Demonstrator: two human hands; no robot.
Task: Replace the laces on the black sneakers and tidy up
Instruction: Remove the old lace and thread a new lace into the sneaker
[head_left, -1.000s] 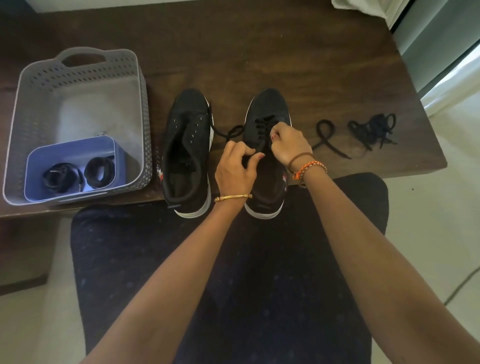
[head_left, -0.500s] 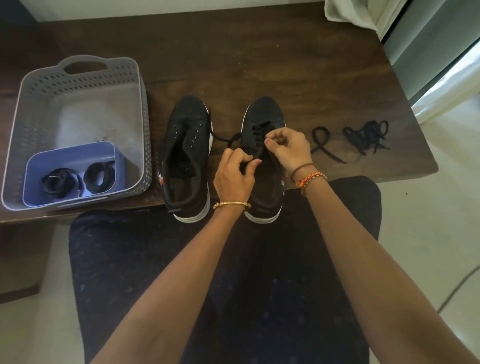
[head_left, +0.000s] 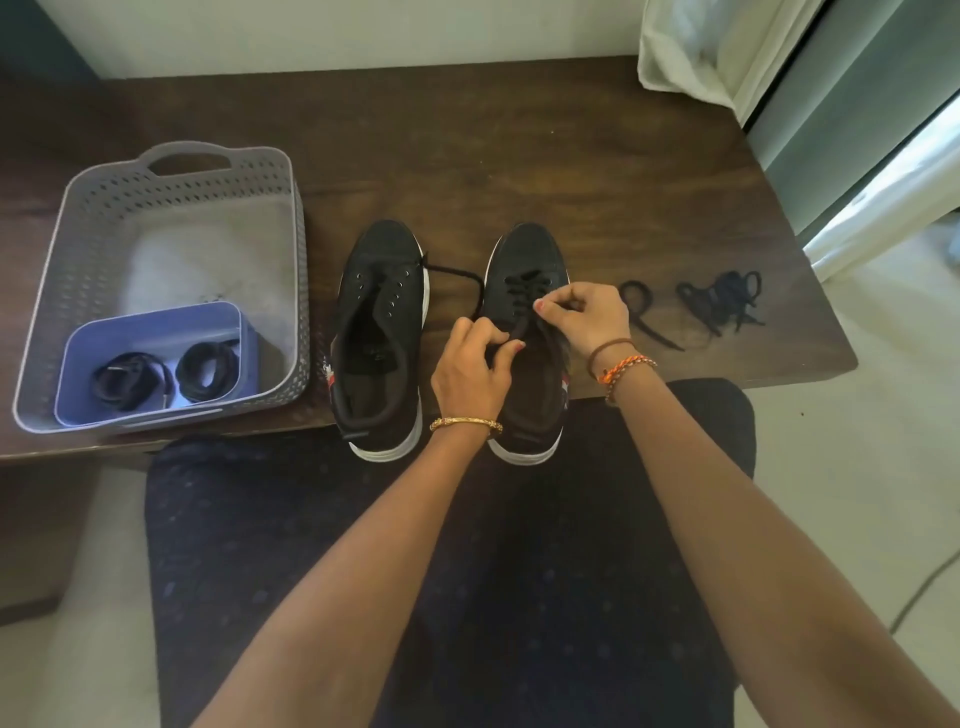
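- On the near edge of the dark wooden table, the two black sneakers stand side by side, toes away from the person, heels overhanging the edge; this placement appears chosen to keep the eyelets within easy reach of both hands.
- The right sneaker carries a black lace through its front eyelets only; one free length loops out to the left, towards the left sneaker, which shows bare eyelets.
- Left hand: fingers curled, thumb and forefinger pinching at the left side of the right sneaker's opening. Whether lace or eyelet flap is held cannot be determined.
- Right hand: fingers closed in a pinch over the lacing, apparently on a lace end, judged to be feeding the next eyelet.
- Loose black laces lie on the table right of the sneakers, well apart from the work; probably the removed set, awaiting tidying.
- A grey basket at left holds a blue tub containing two coiled laces.
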